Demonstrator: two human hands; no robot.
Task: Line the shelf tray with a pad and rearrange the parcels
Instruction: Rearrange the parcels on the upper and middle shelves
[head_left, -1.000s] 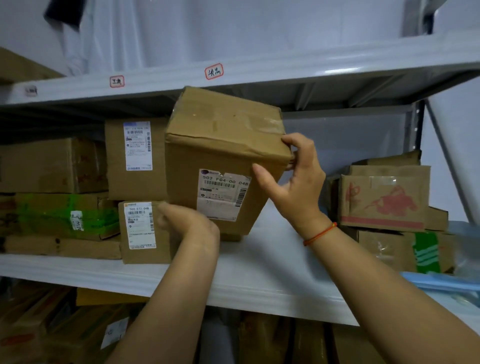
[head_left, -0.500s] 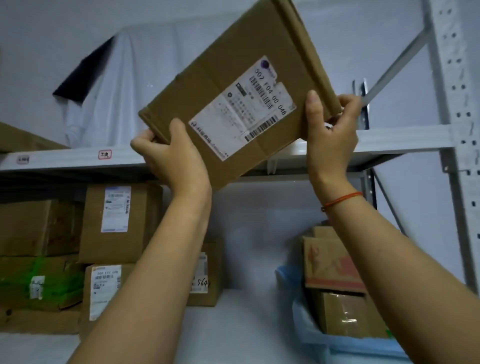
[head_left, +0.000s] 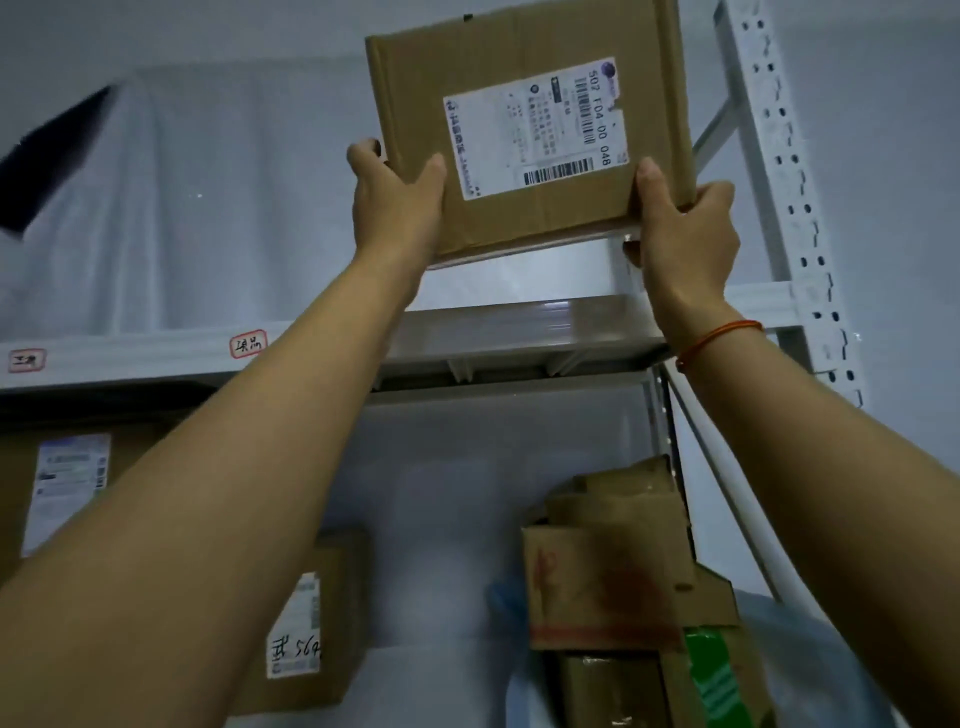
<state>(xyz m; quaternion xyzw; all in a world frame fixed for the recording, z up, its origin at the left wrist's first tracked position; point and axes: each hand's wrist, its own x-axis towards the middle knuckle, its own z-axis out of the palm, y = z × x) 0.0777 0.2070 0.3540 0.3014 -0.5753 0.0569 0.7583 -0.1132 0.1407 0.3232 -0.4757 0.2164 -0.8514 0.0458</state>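
While raised above upper shelf (head_left: 519, 332), labelled parcel (head_left: 524, 130) gripped at lower corners: left hand (head_left: 397, 202), right hand (head_left: 685, 234).

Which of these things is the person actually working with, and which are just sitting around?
In use:
- labelled parcel
- left hand
- right hand
- upper shelf

Sitting around:
- red-printed box
- handwritten-label box
- white cloth

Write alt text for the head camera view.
Both hands, left and right, hold a labelled cardboard parcel up above the upper shelf of a white metal rack. More cardboard boxes sit on the shelf below.
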